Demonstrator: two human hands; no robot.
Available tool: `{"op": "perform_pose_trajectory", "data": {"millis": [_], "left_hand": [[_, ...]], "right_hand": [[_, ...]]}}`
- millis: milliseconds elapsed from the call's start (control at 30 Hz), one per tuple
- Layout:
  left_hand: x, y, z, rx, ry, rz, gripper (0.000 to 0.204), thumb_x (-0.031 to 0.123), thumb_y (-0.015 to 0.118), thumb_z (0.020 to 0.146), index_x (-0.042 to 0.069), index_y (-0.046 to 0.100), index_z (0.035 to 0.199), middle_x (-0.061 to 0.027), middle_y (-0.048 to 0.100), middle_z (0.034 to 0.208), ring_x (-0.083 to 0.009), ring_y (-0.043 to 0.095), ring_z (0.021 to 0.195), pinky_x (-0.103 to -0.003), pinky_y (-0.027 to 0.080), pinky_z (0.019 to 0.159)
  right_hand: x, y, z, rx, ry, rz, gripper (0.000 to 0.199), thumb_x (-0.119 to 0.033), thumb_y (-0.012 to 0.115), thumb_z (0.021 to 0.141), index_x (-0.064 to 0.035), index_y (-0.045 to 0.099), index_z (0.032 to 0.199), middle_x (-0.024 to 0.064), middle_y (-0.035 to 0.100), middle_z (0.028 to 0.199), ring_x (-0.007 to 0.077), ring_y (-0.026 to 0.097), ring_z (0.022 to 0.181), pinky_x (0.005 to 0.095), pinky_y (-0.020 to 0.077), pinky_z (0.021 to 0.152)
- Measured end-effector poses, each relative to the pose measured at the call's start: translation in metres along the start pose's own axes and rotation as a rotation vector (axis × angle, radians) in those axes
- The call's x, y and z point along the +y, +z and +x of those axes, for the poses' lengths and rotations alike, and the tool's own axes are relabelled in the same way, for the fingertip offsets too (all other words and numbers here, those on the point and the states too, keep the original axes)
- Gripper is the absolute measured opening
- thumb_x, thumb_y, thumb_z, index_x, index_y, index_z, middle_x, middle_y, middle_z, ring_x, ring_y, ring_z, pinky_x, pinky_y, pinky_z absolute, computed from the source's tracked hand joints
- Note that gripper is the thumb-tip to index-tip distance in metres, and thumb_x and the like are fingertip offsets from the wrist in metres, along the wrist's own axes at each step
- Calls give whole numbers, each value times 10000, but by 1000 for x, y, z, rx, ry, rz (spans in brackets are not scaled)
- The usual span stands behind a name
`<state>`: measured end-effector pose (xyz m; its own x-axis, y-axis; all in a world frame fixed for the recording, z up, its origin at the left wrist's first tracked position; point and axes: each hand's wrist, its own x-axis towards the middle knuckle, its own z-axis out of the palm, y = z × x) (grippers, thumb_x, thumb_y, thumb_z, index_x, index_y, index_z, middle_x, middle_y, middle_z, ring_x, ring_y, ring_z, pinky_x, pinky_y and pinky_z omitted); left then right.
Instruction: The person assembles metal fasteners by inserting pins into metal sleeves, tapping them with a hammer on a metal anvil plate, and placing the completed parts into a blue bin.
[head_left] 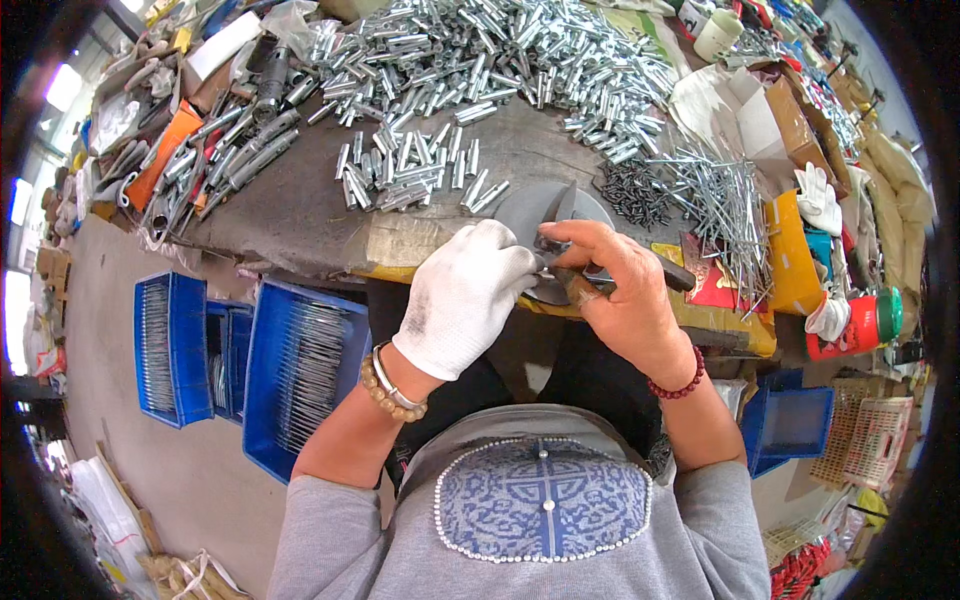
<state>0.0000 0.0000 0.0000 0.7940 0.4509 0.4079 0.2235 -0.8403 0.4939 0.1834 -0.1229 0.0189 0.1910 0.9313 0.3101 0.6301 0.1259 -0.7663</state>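
My left hand [468, 295] wears a white knit glove with a dark smudge, and its fingertips are pinched together at the table's front edge. My right hand [632, 295] is bare, with a dark covering on the thumb; thumb and index finger close in a pinch facing the left fingertips. What small piece they hold between them is mostly hidden. Beneath and behind the fingers sits a round grey metal fixture [518, 205] with a raised dark blade-like part. A dark bar-shaped handle [675, 273] sticks out beyond my right hand.
Silvery metal tubes [480, 60] heap across the back, with a smaller cluster [410, 170] nearer. Black screws [635, 195] and long thin rods [715, 205] lie right. Blue bins [256, 375] of rods stand below left. A red jar [848, 335] stands right.
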Motion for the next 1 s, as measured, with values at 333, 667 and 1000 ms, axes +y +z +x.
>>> {"op": "perform_pose_trajectory", "data": {"millis": [333,667,1000], "left_hand": [[2,0,1,0,-28,-28,264,66,798,846,99,794,1109,-125,696,1023,-357,692,996,-437,568,871],[6,4,3,49,-53,15,149,125,781,892,128,785,1041,-104,674,944,-332,685,975,-454,570,843],[3,3,0,37,-20,-15,179,98,826,850,94,804,1028,-95,670,982,-307,693,956,-403,568,845]], "right_hand": [[-13,-7,14,-69,-299,-351,610,72,676,767,-103,695,1351,97,739,914,317,695,858,440,518,824],[-18,-12,23,-181,-330,-380,585,41,676,821,-77,620,1391,124,724,915,347,693,878,455,518,842],[-4,-44,-1,29,-72,-394,479,17,738,790,-76,722,1260,136,706,1109,365,670,1079,477,547,970]]}}
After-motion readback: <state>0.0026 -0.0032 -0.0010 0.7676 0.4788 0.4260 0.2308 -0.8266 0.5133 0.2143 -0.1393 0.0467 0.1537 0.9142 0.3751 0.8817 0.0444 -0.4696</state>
